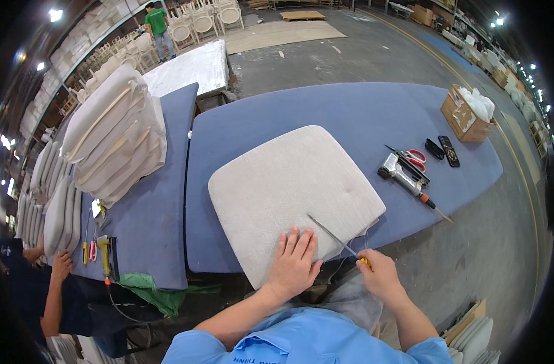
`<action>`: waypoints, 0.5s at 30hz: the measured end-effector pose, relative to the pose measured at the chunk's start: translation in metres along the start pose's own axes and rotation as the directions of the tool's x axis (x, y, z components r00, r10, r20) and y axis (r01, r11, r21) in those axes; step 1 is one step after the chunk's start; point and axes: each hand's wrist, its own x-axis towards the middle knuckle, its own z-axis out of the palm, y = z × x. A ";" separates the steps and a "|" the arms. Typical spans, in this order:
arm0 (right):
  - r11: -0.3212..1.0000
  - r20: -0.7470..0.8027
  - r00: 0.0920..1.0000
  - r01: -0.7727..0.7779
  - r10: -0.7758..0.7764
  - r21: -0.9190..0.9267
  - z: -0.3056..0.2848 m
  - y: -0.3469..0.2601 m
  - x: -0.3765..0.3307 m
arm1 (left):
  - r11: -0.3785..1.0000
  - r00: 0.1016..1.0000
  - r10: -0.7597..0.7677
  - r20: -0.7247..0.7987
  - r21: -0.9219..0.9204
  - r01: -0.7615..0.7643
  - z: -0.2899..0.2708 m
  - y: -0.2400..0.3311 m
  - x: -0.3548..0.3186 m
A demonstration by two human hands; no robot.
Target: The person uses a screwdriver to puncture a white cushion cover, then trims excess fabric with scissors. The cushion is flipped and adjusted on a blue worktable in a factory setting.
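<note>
A light grey upholstered seat cushion lies on the blue padded table, its near edge by my body. My left hand rests flat on the fabric near that edge, fingers stretched out, holding nothing. My right hand is closed round the yellow handle of a tool with a long thin metal shaft; I cannot tell whether it is an awl or a screwdriver. The shaft slants over the cushion's near right part, its tip at the fabric just beyond my left fingertips. Loose threads hang at the cushion's near right corner.
On the blue table, a staple gun, red-handled scissors, a phone and a cardboard box sit to the right. Stacked cushions and another staple gun occupy the left table, beside a co-worker's hand.
</note>
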 end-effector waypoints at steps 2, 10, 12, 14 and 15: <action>0.692 0.403 0.889 -0.432 0.218 0.578 0.014 0.024 0.005 | 1.000 1.000 -0.018 0.007 -0.026 0.018 -0.001 0.005 0.001; 0.098 0.755 0.656 -0.751 0.006 0.652 0.035 0.030 0.011 | 0.993 0.986 -0.121 0.113 -0.004 0.122 0.001 -0.010 0.024; 0.563 0.545 0.819 -0.539 0.178 0.626 0.037 0.022 0.008 | 0.992 0.980 -0.124 0.152 0.009 0.125 0.001 -0.010 0.025; 0.837 0.323 0.926 -0.328 0.194 0.438 0.035 0.016 0.007 | 0.992 0.978 -0.128 0.165 0.026 0.126 0.001 -0.010 0.025; 0.903 0.241 0.955 -0.251 0.173 0.349 0.031 0.015 0.010 | 0.992 0.979 -0.129 0.158 0.037 0.125 0.002 -0.010 0.024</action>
